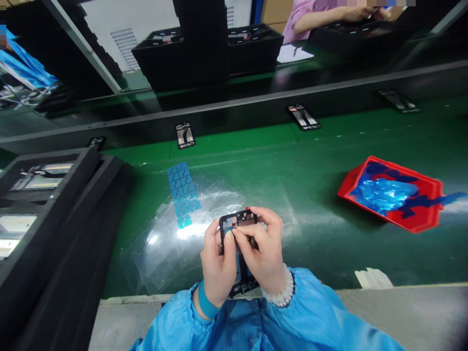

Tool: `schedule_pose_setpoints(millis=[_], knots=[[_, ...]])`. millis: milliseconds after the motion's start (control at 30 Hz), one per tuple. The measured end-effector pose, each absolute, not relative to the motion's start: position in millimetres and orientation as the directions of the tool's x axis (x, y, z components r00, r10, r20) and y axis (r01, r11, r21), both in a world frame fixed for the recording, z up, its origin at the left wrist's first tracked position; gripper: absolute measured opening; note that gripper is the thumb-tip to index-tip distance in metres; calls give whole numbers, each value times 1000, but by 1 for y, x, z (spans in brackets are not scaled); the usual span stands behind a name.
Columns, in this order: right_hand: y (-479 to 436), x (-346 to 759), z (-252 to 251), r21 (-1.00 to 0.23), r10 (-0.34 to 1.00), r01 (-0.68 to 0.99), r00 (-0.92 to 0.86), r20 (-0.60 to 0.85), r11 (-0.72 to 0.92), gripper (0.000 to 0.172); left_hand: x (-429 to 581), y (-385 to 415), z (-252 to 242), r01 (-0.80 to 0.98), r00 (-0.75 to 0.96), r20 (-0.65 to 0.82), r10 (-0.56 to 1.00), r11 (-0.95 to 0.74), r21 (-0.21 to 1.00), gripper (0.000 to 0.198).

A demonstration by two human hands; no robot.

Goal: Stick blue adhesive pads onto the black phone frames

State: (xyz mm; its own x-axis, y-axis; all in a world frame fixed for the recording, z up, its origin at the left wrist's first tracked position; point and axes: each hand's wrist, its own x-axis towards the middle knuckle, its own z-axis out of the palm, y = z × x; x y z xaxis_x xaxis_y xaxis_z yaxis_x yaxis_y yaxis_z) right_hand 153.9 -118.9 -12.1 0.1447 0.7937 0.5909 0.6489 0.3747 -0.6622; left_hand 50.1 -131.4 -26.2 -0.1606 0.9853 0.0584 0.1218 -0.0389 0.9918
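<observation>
A black phone frame (239, 222) is held upright over the near edge of the green bench. My left hand (215, 261) is wrapped round its left side. My right hand (265, 251) grips its right side, and the forefinger and thumb pinch at a small blue sticker near the frame's upper left. The lower part of the frame is hidden behind my hands. A sheet of blue stickers (183, 192) lies on clear film (164, 248) just left of and beyond my hands.
Black trays (54, 204) with parts are stacked at the left. A red tray (393, 192) of blue film scraps sits at the right. Three phone frames (185, 135) ride the belt beyond. Another person's arm (321, 17) works at the far side behind more black trays (204, 48).
</observation>
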Motion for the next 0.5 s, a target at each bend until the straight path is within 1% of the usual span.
schedule_pose_setpoints(millis=[67, 167, 233, 333, 500], knots=[[-117, 157, -9, -650, 816, 662, 99, 569, 373, 8, 49, -131, -27, 121, -157, 63, 986, -44, 992, 33], [-112, 165, -2, -688, 886, 626, -9, 464, 367, 8, 48, -131, -28, 129, -160, 62, 985, -41, 991, 34], [-109, 169, 3, -705, 902, 601, -63, 427, 376, 10, 48, -130, -28, 130, -159, 60, 985, -39, 991, 34], [-107, 171, 6, -697, 889, 592, -76, 451, 404, 10, 49, -130, -28, 117, -152, 59, 987, -41, 992, 35], [-108, 165, 2, -686, 858, 589, -25, 513, 428, 12, 48, -130, -27, 108, -146, 52, 988, -36, 994, 36]])
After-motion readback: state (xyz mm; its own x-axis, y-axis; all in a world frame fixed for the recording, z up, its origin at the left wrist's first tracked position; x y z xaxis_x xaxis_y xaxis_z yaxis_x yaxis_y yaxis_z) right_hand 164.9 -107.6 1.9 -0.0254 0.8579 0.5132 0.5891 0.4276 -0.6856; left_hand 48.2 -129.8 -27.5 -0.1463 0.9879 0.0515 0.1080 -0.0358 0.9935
